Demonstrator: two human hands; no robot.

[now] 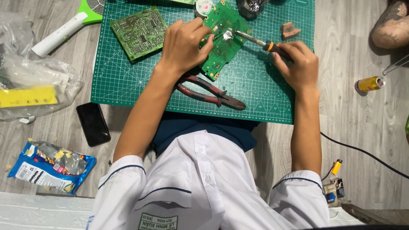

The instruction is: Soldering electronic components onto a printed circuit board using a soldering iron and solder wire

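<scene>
White shirt (200, 187) fills the bottom of the frame, nearest the lens; both forearms run up from it to the green mat (123, 72) in the upper half. Left hand (184, 44) sits upper centre, fingers curled down on the near edge of the board (221, 47), pinning it flat; grip looks closed and firm, though I can't tell how much thumb is under the edge. Right hand (297, 64), right of centre, is closed round the orange-and-black handle of the iron (255, 41), pen-style, tip angled left onto a shiny silver patch near the board's middle. To do this well, I'd judge: keep the left fingers clear of the tip, they're close; hold the tip steady on the joint, no scrubbing; keep the board from pivoting under tip pressure; mind the cord (362, 153) trailing off lower right so it doesn't drag the handle. Board itself: green, irregular outline, tilted diagonally on the mat, dense with small parts and traces, bright metallic blob where the tip rests. Second board (139, 32) lies apart at upper left, rectangular, untouched. Pliers (211, 91), red-and-black handles, lie just below the left hand, jaws pointing right. Phone (93, 124) sits off the mat, left of centre.
</scene>
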